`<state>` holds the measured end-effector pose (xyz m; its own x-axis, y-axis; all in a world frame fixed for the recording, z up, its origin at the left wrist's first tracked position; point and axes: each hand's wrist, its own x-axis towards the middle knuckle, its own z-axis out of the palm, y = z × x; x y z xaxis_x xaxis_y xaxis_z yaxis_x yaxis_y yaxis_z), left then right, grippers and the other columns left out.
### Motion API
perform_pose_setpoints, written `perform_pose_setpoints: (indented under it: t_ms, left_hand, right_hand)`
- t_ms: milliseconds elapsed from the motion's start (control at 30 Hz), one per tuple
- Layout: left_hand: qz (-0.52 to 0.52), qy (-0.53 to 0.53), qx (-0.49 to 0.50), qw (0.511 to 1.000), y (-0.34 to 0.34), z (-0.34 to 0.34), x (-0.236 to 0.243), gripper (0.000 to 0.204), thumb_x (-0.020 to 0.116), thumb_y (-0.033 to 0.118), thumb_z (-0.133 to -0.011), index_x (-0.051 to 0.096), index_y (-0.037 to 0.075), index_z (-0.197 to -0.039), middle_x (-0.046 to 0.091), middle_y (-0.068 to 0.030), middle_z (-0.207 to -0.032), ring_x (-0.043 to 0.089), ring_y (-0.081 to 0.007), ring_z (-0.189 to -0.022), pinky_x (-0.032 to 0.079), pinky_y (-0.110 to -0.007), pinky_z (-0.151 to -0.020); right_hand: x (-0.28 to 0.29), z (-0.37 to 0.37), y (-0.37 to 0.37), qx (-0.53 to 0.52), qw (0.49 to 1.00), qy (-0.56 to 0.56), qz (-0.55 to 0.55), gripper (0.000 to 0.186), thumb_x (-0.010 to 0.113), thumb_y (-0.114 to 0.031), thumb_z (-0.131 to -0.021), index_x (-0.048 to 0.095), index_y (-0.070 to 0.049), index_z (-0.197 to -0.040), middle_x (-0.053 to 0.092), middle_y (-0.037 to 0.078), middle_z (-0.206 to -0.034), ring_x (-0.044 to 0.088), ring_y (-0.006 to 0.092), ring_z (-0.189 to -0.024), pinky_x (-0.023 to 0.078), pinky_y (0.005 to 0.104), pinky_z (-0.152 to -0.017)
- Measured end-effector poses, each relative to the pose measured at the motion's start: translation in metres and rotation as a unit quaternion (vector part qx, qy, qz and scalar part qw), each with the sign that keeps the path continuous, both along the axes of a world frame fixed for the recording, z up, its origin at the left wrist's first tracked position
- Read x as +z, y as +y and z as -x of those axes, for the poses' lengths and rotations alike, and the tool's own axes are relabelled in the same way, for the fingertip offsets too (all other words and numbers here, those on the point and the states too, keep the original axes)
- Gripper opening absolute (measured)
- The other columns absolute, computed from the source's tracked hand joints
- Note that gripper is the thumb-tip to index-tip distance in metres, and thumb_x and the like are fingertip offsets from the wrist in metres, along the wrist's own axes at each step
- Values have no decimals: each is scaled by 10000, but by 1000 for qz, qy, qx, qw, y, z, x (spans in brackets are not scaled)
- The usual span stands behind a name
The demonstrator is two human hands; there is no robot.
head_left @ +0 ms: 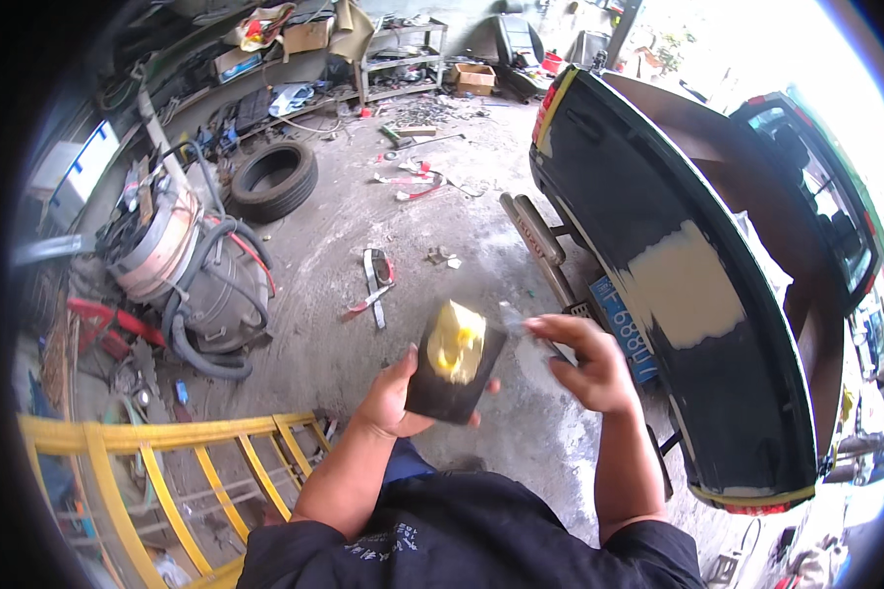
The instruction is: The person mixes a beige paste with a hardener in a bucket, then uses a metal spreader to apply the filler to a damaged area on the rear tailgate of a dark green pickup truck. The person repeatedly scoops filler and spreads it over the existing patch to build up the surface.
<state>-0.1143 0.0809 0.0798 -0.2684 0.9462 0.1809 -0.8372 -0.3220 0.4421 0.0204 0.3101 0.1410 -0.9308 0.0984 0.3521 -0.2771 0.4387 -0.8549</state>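
My left hand [395, 395] is closed around a flat dark board [444, 399], thumb along its edge and fingertips showing past the far side. A mound of yellow and cream putty [456, 344] lies on top of it. Just to the right, my right hand [599, 365] pinches a small thin scraper [512, 318]. Its blade is smeared by motion and points at the board, apart from the putty. On my right is the dark tailgate [756, 383] of a pickup truck, with a large beige patch of filler [686, 285] on its face.
A yellow ladder [167, 432] lies at the lower left. Beyond it stand a shop vacuum [206, 294] with a coiled hose and a tyre [274, 182]. Tape scraps [375, 285] litter the concrete floor. Below the tailgate runs a bumper bar [532, 231]; a cluttered rack [403, 64] stands far back.
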Motion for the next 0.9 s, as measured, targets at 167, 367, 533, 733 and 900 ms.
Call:
perform_pose_setpoints:
  t_ms: [167, 367, 533, 733, 900]
  left_hand:
    - [53, 114, 81, 989, 13, 60, 5, 805, 441, 616, -922, 274, 54, -1474, 418, -183, -1440, 432, -336, -1313, 392, -509, -1043]
    - [46, 298, 180, 936, 33, 76, -15, 645, 428, 472, -993, 367, -14, -1413, 461, -146, -1405, 467, -244, -1268, 342, -348, -1062]
    - [29, 521, 194, 831, 43, 96, 10, 533, 437, 361, -1021, 442, -46, -1366, 524, -152, -1339, 502, -251, -1229, 382, -335, -1009]
    - [36, 61, -206, 976, 45, 112, -2, 587, 444, 412, -995, 390, -19, -1389, 537, -229, -1280, 606, -395, -1072, 544, -479, -811]
    - [-12, -51, -299, 953, 38, 103, -17, 694, 407, 542, -958, 358, 16, -1408, 526, -282, -1261, 594, -500, -1012, 517, -603, -725]
  right_hand:
    - [-35, 12, -38, -42, 905, -33, 421, 621, 579, 83, -808, 402, -53, -1388, 591, 143, -1231, 583, 217, -1113, 463, 355, -944]
    - [-28, 65, -78, -125, 846, -37, 518, 693, 670, 70, -789, 362, -49, -1398, 596, 152, -1233, 607, 232, -1086, 485, 357, -941]
    - [-2, 69, -51, -89, 852, 55, 513, 704, 639, 89, -782, 340, -39, -1407, 566, 191, -1270, 582, 264, -1128, 462, 387, -974]
    - [33, 32, -31, -95, 972, 170, 132, 652, 553, 153, -776, 391, -36, -1378, 595, 169, -1268, 579, 264, -1181, 446, 398, -1007]
    - [43, 43, -41, 9, 999, 53, 9, 617, 574, 85, -639, 606, -28, -1245, 592, 191, -1263, 562, 332, -1201, 461, 373, -985]
